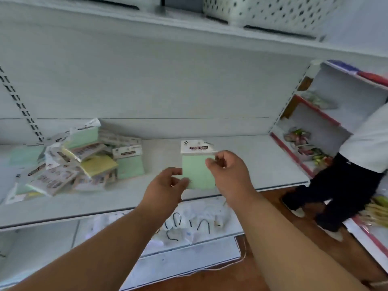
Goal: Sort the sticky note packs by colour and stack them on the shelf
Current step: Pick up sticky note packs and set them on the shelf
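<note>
A green sticky note pack with a white header card is upright over the middle of the white shelf. My left hand pinches its lower left corner. My right hand grips its right edge. A jumbled pile of sticky note packs, green, yellow and others, lies on the shelf's left part. One green pack leans at the pile's right edge.
Another person in a white top and dark trousers stands at the right, beside a red-edged rack of small goods. A lower shelf holds white packets. White perforated baskets sit on the upper shelf.
</note>
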`<state>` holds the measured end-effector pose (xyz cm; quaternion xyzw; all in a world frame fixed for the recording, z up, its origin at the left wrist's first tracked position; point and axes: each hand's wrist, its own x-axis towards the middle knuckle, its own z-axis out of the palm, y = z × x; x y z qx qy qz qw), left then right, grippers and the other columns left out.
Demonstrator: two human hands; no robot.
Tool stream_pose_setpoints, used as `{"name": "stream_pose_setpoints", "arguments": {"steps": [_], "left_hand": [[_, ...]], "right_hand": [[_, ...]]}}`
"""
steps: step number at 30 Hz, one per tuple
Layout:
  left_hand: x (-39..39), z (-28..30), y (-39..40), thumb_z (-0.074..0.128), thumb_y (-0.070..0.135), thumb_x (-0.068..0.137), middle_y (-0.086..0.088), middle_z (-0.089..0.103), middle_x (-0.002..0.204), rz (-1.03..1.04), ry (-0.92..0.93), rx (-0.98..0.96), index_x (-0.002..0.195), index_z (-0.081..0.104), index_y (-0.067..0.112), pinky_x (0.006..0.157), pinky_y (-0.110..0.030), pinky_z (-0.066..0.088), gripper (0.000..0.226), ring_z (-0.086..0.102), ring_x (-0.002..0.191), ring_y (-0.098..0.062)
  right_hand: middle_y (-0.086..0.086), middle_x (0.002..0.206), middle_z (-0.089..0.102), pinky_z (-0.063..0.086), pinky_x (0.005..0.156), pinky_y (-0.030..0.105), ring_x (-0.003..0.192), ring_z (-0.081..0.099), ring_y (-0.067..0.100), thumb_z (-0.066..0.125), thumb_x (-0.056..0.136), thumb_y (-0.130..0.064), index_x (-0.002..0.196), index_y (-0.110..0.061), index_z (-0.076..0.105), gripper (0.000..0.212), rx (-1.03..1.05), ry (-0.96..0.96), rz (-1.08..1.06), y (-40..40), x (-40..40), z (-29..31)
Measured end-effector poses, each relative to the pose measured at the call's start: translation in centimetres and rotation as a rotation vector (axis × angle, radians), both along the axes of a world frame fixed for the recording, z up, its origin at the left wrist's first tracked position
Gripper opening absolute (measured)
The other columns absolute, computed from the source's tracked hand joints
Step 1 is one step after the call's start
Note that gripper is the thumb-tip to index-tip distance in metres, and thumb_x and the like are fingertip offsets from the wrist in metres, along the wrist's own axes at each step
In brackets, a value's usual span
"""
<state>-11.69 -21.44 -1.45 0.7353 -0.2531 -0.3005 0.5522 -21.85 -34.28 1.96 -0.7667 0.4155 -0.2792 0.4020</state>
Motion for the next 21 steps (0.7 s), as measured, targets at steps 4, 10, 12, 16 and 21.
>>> {"name": "stream_pose_setpoints", "arguments": {"steps": [4,10,12,16,21], "left_hand": [[-8.6,-0.3,-7.5,0.068,0.019,0.087,0.005,0.068,0.077,-0.019,0.019,-0.004,0.099,0.063,0.024,0.054,-0.026,0.047,0.014,0.058,0.052,-0.011],[-12.6,0.5,-14.4,0.069,0.025,0.085,0.005,0.071,0.074,-0.044,-0.067,0.042,0.091,0.06,0.032,0.06,-0.03,0.052,0.012,0.059,0.052,-0.011],[-12.2,0.4,-16.7,0.068,0.03,0.085,0.005,0.07,0.075,-0.063,-0.114,0.076,0.096,0.061,0.033,0.061,-0.031,0.053,0.013,0.063,0.056,-0.013],[-12.1,0.3,-22.0,0.062,0.034,0.088,0.009,0.066,0.075,-0.129,-0.218,0.167,0.104,0.059,0.033,0.055,-0.026,0.052,0.016,0.064,0.06,-0.011],[-13.6,0.2,-27.3,0.057,0.035,0.091,0.017,0.058,0.074,-0.097,-0.329,0.255,0.116,0.06,0.026,0.061,-0.024,0.041,0.027,0.057,0.069,-0.006]], "right_hand": [[-0.01,0.076,0.058,0.039,0.061,0.022,0.069,0.053,0.01,0.063,0.089,-0.033,0.089,-0.018,0.06,0.014,-0.086,0.116,-0.073,-7.2,-8.5,0.2],[0.009,0.072,0.061,0.043,0.064,0.032,0.071,0.057,0.027,0.063,0.088,-0.032,0.078,-0.004,0.062,0.029,-0.096,0.185,-0.11,-14.6,-12.8,0.2],[0.004,0.074,0.061,0.042,0.065,0.029,0.073,0.056,0.023,0.063,0.089,-0.033,0.082,-0.006,0.064,0.028,-0.121,0.221,-0.125,-16.6,-12.6,0.4],[0.011,0.087,0.069,0.05,0.066,0.033,0.08,0.064,0.025,0.06,0.09,-0.035,0.091,-0.003,0.068,0.034,-0.139,0.334,-0.214,-20.8,-12.8,0.5],[-0.002,0.071,0.062,0.037,0.045,0.023,0.062,0.057,0.012,0.058,0.09,-0.039,0.08,-0.013,0.067,0.029,-0.151,0.445,-0.233,-25.9,-13.0,0.4]]}}
